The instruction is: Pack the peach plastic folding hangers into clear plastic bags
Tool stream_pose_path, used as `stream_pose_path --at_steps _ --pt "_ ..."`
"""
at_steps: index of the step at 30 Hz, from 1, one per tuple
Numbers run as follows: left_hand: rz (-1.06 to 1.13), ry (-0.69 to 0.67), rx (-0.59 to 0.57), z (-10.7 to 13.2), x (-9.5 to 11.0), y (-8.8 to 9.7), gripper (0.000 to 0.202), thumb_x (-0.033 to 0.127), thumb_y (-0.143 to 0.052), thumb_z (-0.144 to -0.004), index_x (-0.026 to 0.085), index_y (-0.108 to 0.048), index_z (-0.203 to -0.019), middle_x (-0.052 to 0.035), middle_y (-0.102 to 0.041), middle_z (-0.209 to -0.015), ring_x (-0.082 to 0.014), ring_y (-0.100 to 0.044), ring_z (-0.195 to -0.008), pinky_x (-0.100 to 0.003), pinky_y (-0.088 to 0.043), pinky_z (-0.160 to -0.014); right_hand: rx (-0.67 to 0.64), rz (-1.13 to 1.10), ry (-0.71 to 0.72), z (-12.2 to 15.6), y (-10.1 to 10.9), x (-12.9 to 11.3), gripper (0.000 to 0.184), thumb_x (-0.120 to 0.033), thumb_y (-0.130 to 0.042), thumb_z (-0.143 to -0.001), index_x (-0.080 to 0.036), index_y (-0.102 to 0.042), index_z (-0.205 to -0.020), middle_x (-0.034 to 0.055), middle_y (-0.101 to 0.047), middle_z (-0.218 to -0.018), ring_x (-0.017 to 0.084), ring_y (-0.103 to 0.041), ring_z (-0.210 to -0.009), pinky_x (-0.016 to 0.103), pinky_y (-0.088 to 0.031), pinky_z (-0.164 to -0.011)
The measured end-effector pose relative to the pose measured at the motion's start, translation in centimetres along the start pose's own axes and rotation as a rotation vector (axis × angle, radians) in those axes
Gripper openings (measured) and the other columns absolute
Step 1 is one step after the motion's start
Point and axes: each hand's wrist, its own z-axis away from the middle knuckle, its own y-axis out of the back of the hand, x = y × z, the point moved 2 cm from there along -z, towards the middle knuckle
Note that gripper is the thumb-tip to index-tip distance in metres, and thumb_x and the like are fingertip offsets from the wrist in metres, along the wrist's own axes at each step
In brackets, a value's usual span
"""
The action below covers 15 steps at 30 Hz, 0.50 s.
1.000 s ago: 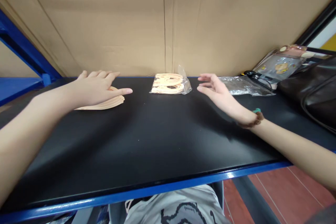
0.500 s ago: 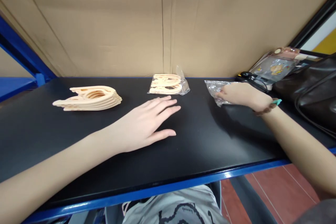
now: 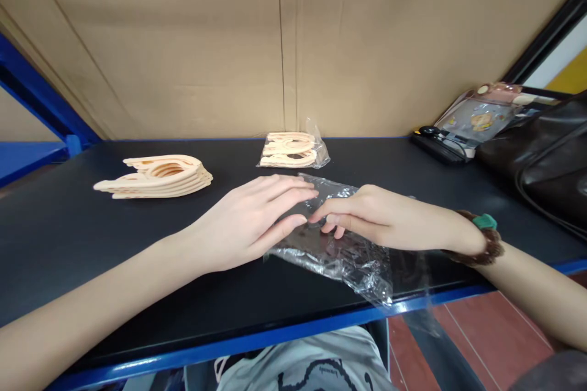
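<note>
A clear plastic bag (image 3: 328,263) lies crumpled and partly spread at the table's middle, its lower end reaching the front edge. My left hand (image 3: 261,217) rests over the bag's left part, open, with fingers stretched out and palm down. Closed on the bag's upper middle is my right hand (image 3: 367,217), fingers bent down and tips close to my left hand. The exact grip point is partly hidden. To the left sits a stack of cream-coloured flat pieces with rounded openings (image 3: 156,186). Behind my hands is a clear packet of similar cream pieces (image 3: 291,149).
The black tabletop (image 3: 229,293) has a blue front edge (image 3: 183,348). At the right stand a dark leather bag (image 3: 541,159), a clear pouch with a cartoon print (image 3: 481,119) and a black device with a cable (image 3: 440,143). A cardboard wall (image 3: 183,43) rises behind.
My right hand has brought the plastic bag from the right side to the middle, beside and under my left hand. The left hand has barely moved; the bag is more spread out.
</note>
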Motion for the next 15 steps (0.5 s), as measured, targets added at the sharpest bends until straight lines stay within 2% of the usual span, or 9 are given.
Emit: stream_pose_path --at_steps 3,6,9,12,15 --pt "0.025 -0.031 -0.105 -0.1 0.0 -0.5 0.032 0.029 -0.036 -0.103 0.02 -0.06 -0.122 -0.0062 -0.062 -0.132 -0.0202 -0.06 -0.118 -0.034 -0.047 -0.101 -0.06 -0.118 0.042 -0.2 -0.6 0.1 0.03 -0.019 -0.039 -0.1 -0.021 -0.062 -0.12 0.0017 -0.075 -0.099 0.013 -0.069 -0.082 0.027 -0.051 -0.077" --pt "0.037 -0.019 -0.216 -0.1 -0.1 -1.0 0.031 0.028 -0.036 -0.103 0.02 -0.061 -0.12 -0.0053 -0.067 -0.12 -0.0181 -0.067 -0.104 -0.03 -0.053 -0.09 -0.041 -0.127 0.072 -0.3 -1.0 0.2 0.027 -0.021 -0.043 -0.1 -0.021 -0.063 -0.119 0.0008 -0.075 -0.1 0.013 -0.069 -0.082 0.026 -0.051 -0.074" --pt "-0.049 0.026 -0.239 -0.1 -0.3 -1.0 0.032 0.031 -0.035 -0.103 0.019 -0.062 -0.115 -0.0051 -0.069 -0.104 -0.0186 -0.069 -0.09 -0.029 -0.054 -0.075 0.087 0.07 0.061 -0.5 -1.3 0.7 0.025 -0.026 -0.045 -0.1 -0.021 -0.064 -0.116 0.0024 -0.073 -0.103 0.016 -0.068 -0.089 0.029 -0.049 -0.079" --pt "-0.181 0.059 -0.231 0.1 -0.9 -0.8 0.033 0.035 -0.036 -0.103 0.019 -0.063 -0.112 -0.0044 -0.067 -0.094 -0.02 -0.068 -0.081 -0.029 -0.051 -0.064 0.224 0.321 -0.015 -0.5 -1.1 1.3 0.028 -0.03 -0.039 -0.102 -0.021 -0.064 -0.11 0.0053 -0.071 -0.106 0.019 -0.066 -0.094 0.032 -0.047 -0.081" --pt "-0.3 0.094 -0.24 0.4 -1.8 -0.8 0.034 0.037 -0.038 -0.102 0.017 -0.063 -0.11 -0.0049 -0.067 -0.092 -0.0219 -0.067 -0.079 -0.03 -0.049 -0.059 0.227 0.466 -0.163 -0.5 -0.6 1.9 0.031 -0.03 -0.033 -0.103 -0.02 -0.063 -0.099 0.0047 -0.071 -0.096 0.02 -0.066 -0.086 0.03 -0.043 -0.071"
